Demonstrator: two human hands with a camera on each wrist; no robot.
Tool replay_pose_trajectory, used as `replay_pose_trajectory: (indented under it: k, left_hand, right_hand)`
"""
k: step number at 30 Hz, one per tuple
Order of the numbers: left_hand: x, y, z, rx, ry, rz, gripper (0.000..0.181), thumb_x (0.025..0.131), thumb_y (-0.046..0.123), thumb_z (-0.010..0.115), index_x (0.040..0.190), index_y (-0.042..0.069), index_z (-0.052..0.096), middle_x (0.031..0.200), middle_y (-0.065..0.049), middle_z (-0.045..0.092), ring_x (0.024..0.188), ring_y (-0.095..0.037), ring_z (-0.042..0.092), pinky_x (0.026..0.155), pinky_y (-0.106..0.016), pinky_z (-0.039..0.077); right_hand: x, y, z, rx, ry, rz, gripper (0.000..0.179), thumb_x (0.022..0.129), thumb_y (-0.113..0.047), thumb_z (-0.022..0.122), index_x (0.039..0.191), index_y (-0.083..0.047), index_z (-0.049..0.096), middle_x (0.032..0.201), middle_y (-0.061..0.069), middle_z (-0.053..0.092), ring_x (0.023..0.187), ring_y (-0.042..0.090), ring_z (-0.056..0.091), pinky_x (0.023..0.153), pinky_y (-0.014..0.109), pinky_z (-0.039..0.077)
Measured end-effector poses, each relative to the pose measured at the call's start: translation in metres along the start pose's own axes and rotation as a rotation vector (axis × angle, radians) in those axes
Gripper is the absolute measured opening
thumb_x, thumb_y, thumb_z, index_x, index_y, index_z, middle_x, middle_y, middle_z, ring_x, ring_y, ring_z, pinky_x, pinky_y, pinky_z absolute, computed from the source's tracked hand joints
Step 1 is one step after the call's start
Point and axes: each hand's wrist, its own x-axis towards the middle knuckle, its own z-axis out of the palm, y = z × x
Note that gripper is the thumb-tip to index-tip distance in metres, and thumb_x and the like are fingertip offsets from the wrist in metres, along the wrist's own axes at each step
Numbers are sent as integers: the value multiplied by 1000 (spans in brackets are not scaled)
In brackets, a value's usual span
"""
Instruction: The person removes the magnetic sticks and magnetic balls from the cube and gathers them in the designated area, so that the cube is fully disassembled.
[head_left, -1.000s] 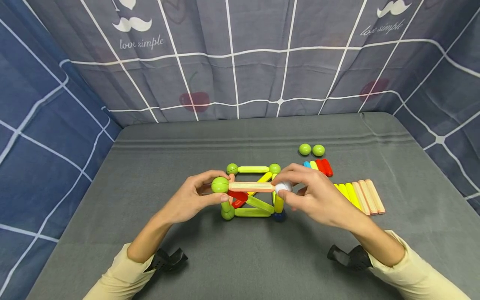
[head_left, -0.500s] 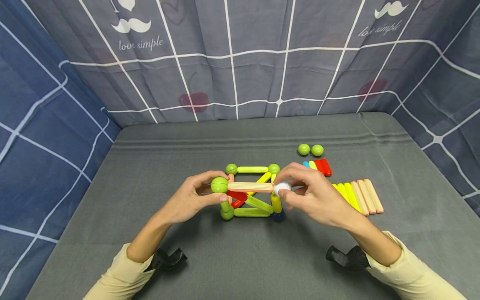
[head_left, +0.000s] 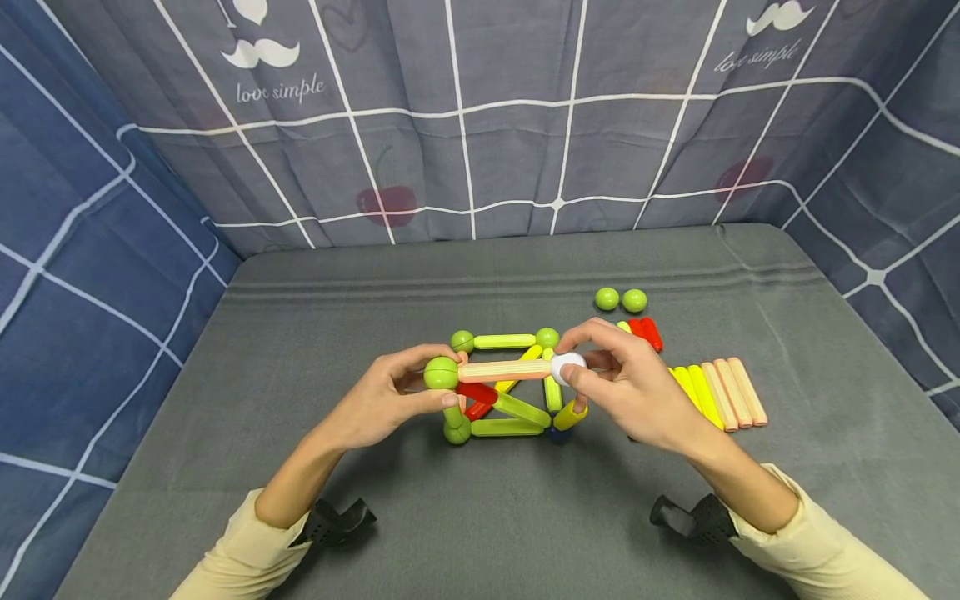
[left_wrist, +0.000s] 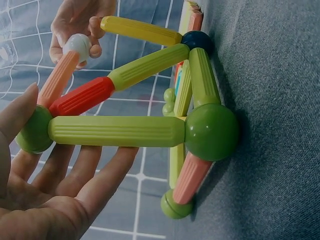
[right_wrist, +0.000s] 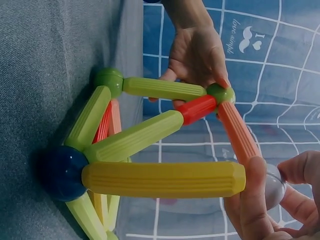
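Note:
My left hand (head_left: 386, 396) pinches a green ball (head_left: 441, 372) at the upper left corner of a frame of rods and balls. A peach rod (head_left: 504, 371) runs from it to a white ball (head_left: 567, 367), which my right hand (head_left: 630, 387) holds between thumb and fingers. Below that, a yellow rod (right_wrist: 165, 179) leans outward from a dark blue ball (right_wrist: 62, 172); its free end stands apart from the white ball and touches a right-hand finger. A red rod (left_wrist: 82, 96) and a light green rod (left_wrist: 150, 67) form a diagonal from the held green ball down to the blue ball.
Two loose green balls (head_left: 621, 300) lie behind on the grey cloth. Short red rods (head_left: 647, 333) lie in front of them, partly hidden by the right hand. Longer yellow rods (head_left: 697, 392) and peach rods (head_left: 735, 394) lie in a row at right. A checked curtain (head_left: 517, 150) encloses the table.
The yellow rod has tipped from nearly upright beneath the white ball to a rightward lean. My right hand has shifted slightly and shows more of the white ball. The left hand stays put.

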Motion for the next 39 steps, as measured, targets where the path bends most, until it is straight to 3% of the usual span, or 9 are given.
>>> replay_pose_trajectory:
  k: [10, 17, 22, 29, 32, 39]
  left_hand:
    - [2, 3, 4, -16, -16, -14, 38, 90, 8, 73, 127, 11, 62, 119, -10, 64, 99, -29, 67, 80, -38, 56]
    - [3, 3, 5, -18, -18, -2, 37, 90, 8, 73, 125, 10, 62, 118, -11, 63, 99, -31, 67, 81, -39, 56]
    - [3, 3, 6, -7, -10, -7, 36, 90, 8, 73, 124, 11, 62, 118, -11, 63, 98, -29, 67, 81, -39, 56]
    - [2, 3, 6, 8, 4, -11, 37, 90, 9, 73, 125, 10, 62, 116, -10, 63, 97, -28, 67, 80, -38, 56]
    - [2, 2, 5, 10, 11, -20, 37, 90, 9, 73, 125, 10, 62, 116, -11, 63, 96, -28, 66, 80, -38, 56]
    - [1, 1, 5, 17, 15, -14, 38, 90, 8, 72, 126, 9, 61, 116, -11, 64, 97, -28, 66, 80, -37, 56]
  right_hand:
    - [2, 3, -1, -15, 48, 55, 15, 93, 7, 61, 103, -4, 63, 98, 11, 53, 52, 24, 58, 48, 32, 47]
    - [5, 1, -1, -89, 52, 124, 16, 95, 3, 59, 106, -4, 68, 107, 7, 57, 50, 22, 60, 52, 33, 51]
    - [7, -3, -3, -112, -21, 148, 19, 96, 3, 55, 108, -2, 69, 108, 10, 54, 54, 22, 59, 53, 33, 53]
    - [10, -6, -11, -151, -124, 107, 26, 100, 4, 44, 109, -1, 67, 109, 12, 47, 59, 21, 60, 60, 32, 53]
    - [10, -6, -15, -164, -103, 94, 25, 101, 2, 44, 112, 0, 66, 112, 13, 47, 60, 18, 64, 66, 32, 53]
    - [9, 3, -20, -179, -20, 101, 22, 99, -7, 59, 120, -4, 63, 116, 9, 53, 59, 18, 66, 72, 30, 51]
